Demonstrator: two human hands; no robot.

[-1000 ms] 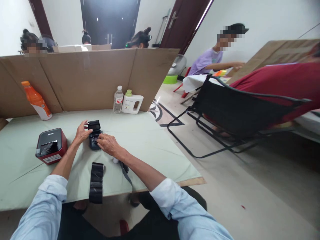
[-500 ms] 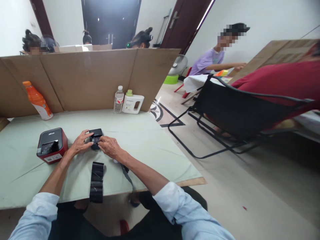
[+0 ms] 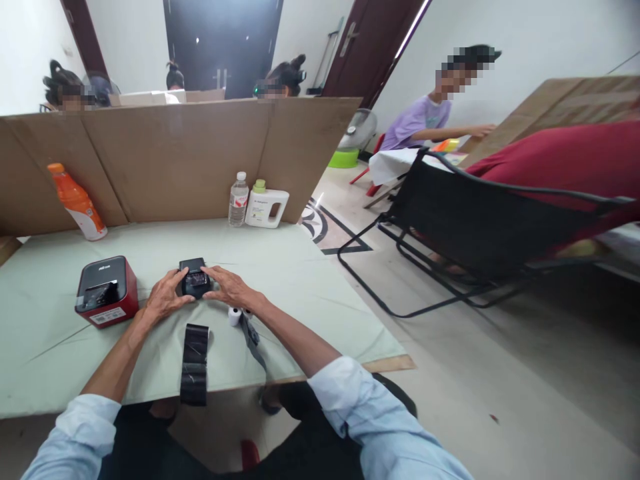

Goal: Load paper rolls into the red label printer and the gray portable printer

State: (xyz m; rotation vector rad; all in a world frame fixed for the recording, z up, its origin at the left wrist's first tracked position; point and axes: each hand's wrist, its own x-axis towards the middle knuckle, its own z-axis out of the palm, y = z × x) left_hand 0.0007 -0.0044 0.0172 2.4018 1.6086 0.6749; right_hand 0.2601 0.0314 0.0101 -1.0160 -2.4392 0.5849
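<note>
A small black device (image 3: pixel 195 285), shaped like a portable printer, lies on the table with a flap-like part at its far end. On its left side my left hand (image 3: pixel 167 295) grips it, thumb at the near edge. My right hand (image 3: pixel 229 288) holds the opposite side between thumb and fingers. Small white paper rolls (image 3: pixel 235 316) lie just below my right hand, beside a grey strap (image 3: pixel 253 341). A glossy black strip (image 3: pixel 195 363) hangs over the table's near edge. Left of my left hand stands a black-and-red box (image 3: pixel 107 291).
A cardboard screen (image 3: pixel 190 160) closes off the table's (image 3: pixel 150 243) far side. Against it stand an orange bottle (image 3: pixel 77 202), a clear water bottle (image 3: pixel 239 200) and a white jug (image 3: pixel 267 207). A black folding chair (image 3: pixel 480 227) and other people are to the right.
My right hand has drawn back from the top of the device to its right side, uncovering more of it. The white rolls now show. My left hand has shifted slightly lower.
</note>
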